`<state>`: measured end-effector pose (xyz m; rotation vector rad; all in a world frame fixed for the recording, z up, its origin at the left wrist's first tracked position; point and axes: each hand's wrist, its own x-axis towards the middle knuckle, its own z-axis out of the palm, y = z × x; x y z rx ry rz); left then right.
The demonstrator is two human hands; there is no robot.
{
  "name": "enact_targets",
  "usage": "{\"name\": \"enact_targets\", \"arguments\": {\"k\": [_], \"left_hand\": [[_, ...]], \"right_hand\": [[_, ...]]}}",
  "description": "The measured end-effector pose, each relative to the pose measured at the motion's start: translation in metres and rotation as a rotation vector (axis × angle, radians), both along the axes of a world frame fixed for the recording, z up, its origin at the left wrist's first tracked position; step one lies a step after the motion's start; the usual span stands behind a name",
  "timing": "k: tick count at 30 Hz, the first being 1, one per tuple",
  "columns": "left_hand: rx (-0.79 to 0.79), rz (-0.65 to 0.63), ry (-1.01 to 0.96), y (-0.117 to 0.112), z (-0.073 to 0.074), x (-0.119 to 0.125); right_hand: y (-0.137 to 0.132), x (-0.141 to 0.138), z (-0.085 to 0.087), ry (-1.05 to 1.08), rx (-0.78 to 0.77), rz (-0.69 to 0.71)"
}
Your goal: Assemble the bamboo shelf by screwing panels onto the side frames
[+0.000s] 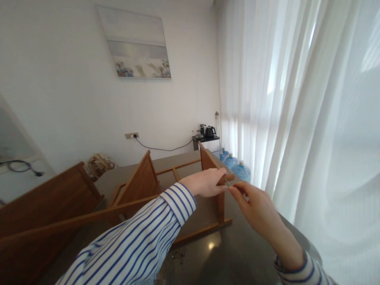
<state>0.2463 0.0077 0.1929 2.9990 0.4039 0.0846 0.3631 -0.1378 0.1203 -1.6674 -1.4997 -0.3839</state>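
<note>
A wooden frame (202, 229) with upright panels lies on the grey table. My left hand (206, 183) is closed on the end of its upper rail, at the right side of the frame. Just to the right, my right hand (253, 202) pinches a thin metal rod (227, 183) between thumb and finger, right at the rail's end. Whether the rod is a screw or a hex key cannot be made out. Several small metal pieces (178, 256), perhaps screws, lie on the table below my left forearm.
More wooden panels (53, 198) lean at the left. Behind the grey table (237, 245) stands a small cabinet (212, 144) with a black kettle (210, 132). Blue water bottles (242, 171) stand by the white curtain (267, 99). A black cord (166, 149) runs along the wall.
</note>
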Motion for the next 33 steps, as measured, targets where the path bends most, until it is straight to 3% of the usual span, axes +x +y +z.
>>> {"name": "enact_targets", "arguments": {"k": [5, 9, 20, 33], "left_hand": [[0.026, 0.016, -0.001, 0.001, -0.002, 0.001], [0.034, -0.006, -0.008, 0.003, -0.003, 0.001], [0.043, -0.032, 0.020, 0.004, -0.003, 0.002], [0.052, -0.035, 0.025, 0.007, -0.006, 0.003]], "right_hand": [[0.001, 0.005, 0.004, -0.314, -0.039, -0.099], [0.003, 0.001, 0.003, -0.338, 0.000, -0.104], [0.009, -0.012, -0.010, -0.029, 0.115, -0.118], [0.012, -0.026, -0.014, 0.367, 0.106, -0.111]]}}
